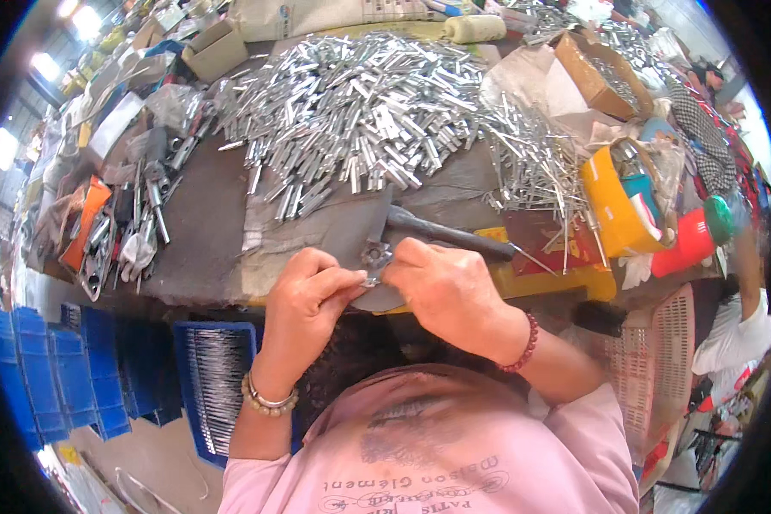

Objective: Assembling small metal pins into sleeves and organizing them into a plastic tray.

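My left hand (pixel 310 287) is closed, with thumb and forefinger pinching a small silver metal part (pixel 372 281) at the near table edge. Opposite it, my right hand (pixel 448 289) is closed too, its fingertips curled close to the same part; what they hold is hidden. Just beyond the fingertips sits a small notched metal block (pixel 375 254). A hammer (pixel 450 233) with a dark handle lies behind my right hand, its head near the block. Farther back spreads a big heap of short silver metal pieces (pixel 360 107).
Thin metal rods (pixel 535 163) lie to the right, beside a yellow container (pixel 617 201) and a red cup (pixel 685 244). Several tools (pixel 150 201) crowd the left side. Below the table edge stand a blue crate (pixel 184 377) of metal parts and a pink basket (pixel 660 351). Another person (pixel 741 334) is at far right.
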Demonstrator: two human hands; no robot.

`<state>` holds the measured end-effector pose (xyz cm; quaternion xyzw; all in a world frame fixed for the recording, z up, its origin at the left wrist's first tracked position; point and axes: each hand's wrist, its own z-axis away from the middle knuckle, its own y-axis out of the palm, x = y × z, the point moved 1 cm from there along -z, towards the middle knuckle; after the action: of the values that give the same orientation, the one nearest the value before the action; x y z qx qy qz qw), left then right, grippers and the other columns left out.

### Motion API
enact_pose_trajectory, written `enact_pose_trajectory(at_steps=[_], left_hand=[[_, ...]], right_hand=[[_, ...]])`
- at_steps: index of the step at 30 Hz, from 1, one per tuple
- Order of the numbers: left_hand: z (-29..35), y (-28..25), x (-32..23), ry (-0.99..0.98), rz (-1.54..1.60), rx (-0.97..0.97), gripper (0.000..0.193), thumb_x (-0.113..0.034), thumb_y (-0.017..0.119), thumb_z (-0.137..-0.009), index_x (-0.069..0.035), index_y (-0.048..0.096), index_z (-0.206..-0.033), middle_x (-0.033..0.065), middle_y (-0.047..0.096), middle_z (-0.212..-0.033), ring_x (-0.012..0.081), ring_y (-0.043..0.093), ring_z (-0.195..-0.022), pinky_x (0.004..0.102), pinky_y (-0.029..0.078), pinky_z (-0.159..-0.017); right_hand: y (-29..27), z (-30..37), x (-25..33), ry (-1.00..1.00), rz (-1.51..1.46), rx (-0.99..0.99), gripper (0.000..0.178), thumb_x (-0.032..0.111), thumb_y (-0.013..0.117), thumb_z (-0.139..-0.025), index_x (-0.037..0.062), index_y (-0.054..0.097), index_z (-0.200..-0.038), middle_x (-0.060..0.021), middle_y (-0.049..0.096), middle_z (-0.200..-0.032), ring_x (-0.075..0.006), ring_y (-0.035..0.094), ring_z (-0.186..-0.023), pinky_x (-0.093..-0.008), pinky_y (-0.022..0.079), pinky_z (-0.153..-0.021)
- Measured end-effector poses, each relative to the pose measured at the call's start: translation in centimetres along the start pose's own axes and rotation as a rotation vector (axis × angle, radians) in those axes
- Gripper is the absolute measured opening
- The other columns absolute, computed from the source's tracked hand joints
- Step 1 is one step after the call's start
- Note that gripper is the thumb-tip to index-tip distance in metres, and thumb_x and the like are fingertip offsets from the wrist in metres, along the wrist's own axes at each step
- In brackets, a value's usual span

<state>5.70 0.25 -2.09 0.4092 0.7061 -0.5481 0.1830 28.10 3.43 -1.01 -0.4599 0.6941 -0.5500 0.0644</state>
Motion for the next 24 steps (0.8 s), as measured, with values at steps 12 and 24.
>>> enact_pose_trajectory(at_steps=[12, 24], left_hand=[[0.1, -0.1, -0.4, -0.021, -0.031, -0.015, 0.019, -0.002, 0.086, -0.084, -0.006, 0.082, -0.102, 0.0088, 0.065, -0.092, 0.0282, 0.066, -0.085, 0.0382, 0.053, -0.074], [0.1, 0.0, -0.1, 0.015, -0.017, -0.038, 0.019, 0.000, 0.086, -0.085, -0.005, 0.081, -0.103, 0.0096, 0.064, -0.094, 0.0270, 0.065, -0.087, 0.0362, 0.052, -0.075]], right_hand=[[-5.8, 1.3, -8.6, 0.413, 0.312, -0.153, 0.012, 0.011, 0.078, -0.088, 0.0085, 0.077, -0.100, -0.0118, 0.069, -0.099, -0.0366, 0.074, -0.089, -0.0470, 0.059, -0.079], [-4.4, -0.9, -7.8, 0.349, 0.248, -0.103, 0.012, 0.008, 0.077, -0.086, 0.0063, 0.073, -0.097, -0.0132, 0.068, -0.100, -0.0361, 0.073, -0.089, -0.0454, 0.059, -0.077]])
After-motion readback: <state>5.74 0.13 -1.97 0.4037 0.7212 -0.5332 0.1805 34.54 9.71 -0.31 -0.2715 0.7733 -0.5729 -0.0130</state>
